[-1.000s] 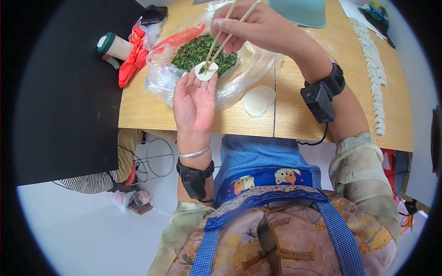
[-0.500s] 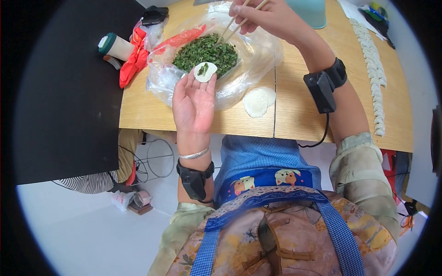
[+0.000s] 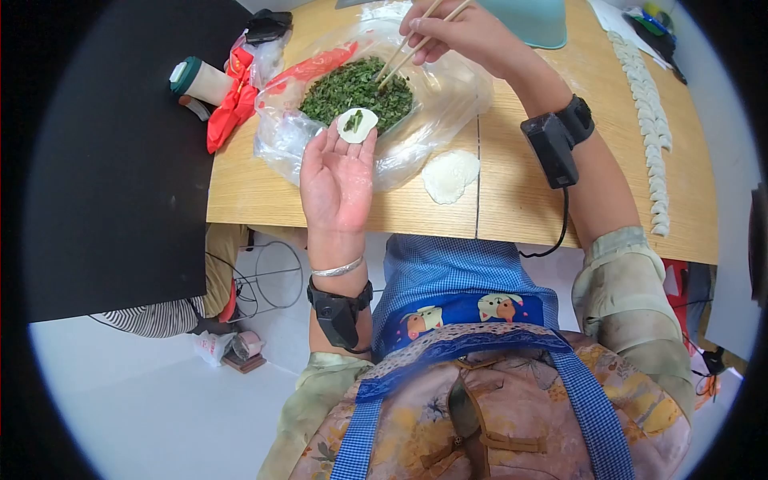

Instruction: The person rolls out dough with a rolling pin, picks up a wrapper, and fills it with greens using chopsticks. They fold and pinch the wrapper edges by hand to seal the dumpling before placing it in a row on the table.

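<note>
Palm up, my left hand (image 3: 339, 182) bears a round dumpling wrapper (image 3: 368, 126) on its fingertips. A little chopped green filling (image 3: 353, 122) lies in the middle of the wrapper. A pair of chopsticks (image 3: 412, 53) is gripped in my right hand (image 3: 458, 34), at the far side of the table. Their tips touch the heap of chopped greens (image 3: 340, 90), which sits in a plastic bag (image 3: 444, 88) just beyond my left hand. More flat wrappers (image 3: 450, 177) lie overlapped on the table, right of the bag.
Rows of folded dumplings (image 3: 646, 104) run along the table's right side. A pale blue-green container (image 3: 544, 24) stands at the back. On the left are a green-lidded cup (image 3: 206, 82), a red bag (image 3: 232, 116) and a large black panel (image 3: 120, 176).
The chopstick tips have shifted slightly and spread a little further apart in the greens. My right forearm has turned a bit. My left hand and its wrapper are almost still.
</note>
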### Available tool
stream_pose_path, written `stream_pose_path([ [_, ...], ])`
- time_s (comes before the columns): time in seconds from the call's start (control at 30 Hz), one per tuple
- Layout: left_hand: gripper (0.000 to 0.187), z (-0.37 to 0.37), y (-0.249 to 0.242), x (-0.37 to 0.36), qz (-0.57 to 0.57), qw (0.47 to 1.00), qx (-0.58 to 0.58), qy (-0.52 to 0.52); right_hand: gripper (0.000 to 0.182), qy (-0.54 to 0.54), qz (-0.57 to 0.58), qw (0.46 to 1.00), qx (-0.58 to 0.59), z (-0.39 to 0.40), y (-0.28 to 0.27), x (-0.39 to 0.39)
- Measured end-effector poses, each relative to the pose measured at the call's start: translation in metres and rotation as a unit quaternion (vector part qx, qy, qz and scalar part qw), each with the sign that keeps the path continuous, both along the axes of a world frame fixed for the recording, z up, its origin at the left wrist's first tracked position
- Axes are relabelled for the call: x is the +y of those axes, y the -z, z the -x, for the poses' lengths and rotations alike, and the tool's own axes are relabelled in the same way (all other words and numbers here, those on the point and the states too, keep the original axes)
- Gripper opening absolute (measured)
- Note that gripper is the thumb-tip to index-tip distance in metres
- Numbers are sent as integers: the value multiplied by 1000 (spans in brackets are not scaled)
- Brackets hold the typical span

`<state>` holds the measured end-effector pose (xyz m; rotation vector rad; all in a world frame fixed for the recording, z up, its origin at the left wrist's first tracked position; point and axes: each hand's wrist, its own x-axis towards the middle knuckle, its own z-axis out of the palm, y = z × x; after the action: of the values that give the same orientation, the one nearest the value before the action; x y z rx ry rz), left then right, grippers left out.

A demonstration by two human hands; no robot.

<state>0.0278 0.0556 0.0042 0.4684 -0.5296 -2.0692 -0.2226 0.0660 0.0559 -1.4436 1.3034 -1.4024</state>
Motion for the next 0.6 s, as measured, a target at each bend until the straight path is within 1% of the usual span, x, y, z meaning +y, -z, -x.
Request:
stream_pose_path([
  [0.07, 40, 0, 1, 0, -4, 1000, -1, -6, 16, 18, 8, 1000, -11, 3, 0, 2],
  [0.17, 40, 0, 1, 0, -2, 1000, -3, -1, 17, -11, 8, 1000, -11, 4, -5, 4],
  [0.23, 40, 0, 1, 1, 0, 1000, -6, -3, 17, -27, -17, 999, 26, -1, -8, 5],
  [0.37, 40, 0, 1, 1, 0, 1000, -10, -4, 17, -25, 3, 999, 30, 0, 0, 0],
  [0.43, 41, -1, 1, 1, 1, 1000, -10, -3, 17, -9, 41, 999, -34, 4, 4, -2],
  [0.6, 40, 0, 2, 0, -2, 1000, -15, -1, 16, -12, 32, 997, -74, 10, -1, -2],
])
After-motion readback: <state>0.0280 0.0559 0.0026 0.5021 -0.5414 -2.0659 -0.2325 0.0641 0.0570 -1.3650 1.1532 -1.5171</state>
